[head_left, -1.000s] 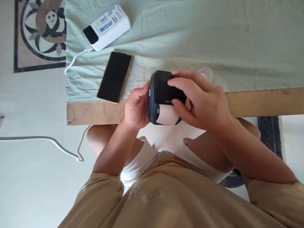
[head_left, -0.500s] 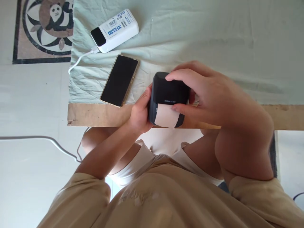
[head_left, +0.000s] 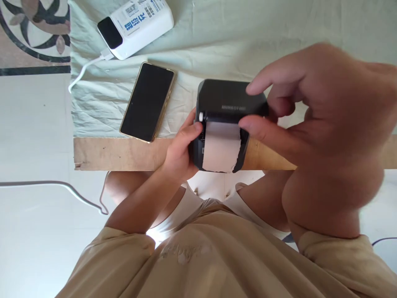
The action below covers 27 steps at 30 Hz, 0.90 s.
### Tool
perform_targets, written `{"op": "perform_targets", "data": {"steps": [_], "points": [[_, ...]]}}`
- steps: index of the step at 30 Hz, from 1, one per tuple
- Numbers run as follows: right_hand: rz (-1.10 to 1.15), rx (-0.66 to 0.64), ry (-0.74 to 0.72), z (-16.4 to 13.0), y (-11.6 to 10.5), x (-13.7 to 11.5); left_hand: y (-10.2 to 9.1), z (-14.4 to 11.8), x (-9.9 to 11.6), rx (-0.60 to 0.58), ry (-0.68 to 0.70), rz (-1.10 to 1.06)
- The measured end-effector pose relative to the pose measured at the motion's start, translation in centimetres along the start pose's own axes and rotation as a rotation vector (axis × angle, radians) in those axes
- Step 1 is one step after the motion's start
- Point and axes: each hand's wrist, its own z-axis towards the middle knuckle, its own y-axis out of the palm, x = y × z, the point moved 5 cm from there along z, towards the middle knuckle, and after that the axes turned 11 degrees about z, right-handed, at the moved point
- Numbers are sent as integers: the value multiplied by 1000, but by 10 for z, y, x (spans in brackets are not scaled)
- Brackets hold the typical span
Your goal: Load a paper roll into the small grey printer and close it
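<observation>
A black label printer (head_left: 198,153) is in my left hand (head_left: 181,153), which wraps its left side with the thumb near the front edge. Its dark lid (head_left: 228,93) is tilted up, so a gap and a black roller show under it. From that gap a strip of white paper (head_left: 221,147) with a ragged end hangs over the front. My right hand (head_left: 297,99) pinches the right side of the lid, thumb at its front edge and index fingertip on top. The other right fingers are curled behind and partly hidden.
A dark-screened smartphone (head_left: 147,101) lies on the green cloth (head_left: 217,37) left of the printer. Behind it a white power bank (head_left: 139,29) has a white cable (head_left: 88,68) plugged in. The wooden table edge (head_left: 124,153) runs below my hands.
The printer's lid has swung up, exposing the roller and more of the paper strip. My right hand has lifted and moved right with the lid. The view has shifted, too.
</observation>
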Motion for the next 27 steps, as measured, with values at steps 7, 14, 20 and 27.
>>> {"op": "perform_targets", "data": {"steps": [7,14,20,27], "points": [[-10,257,206,-1,-3,0,-3,-2,-1,14,15,6],[-313,-233,256,-7,28,-2,0,-4,0,-12,57,57],[-291,-272,242,-12,34,5,0,-4,-3,-35,93,84],[315,-43,208,-20,-12,25,-5,-4,-4,-41,54,100]]}}
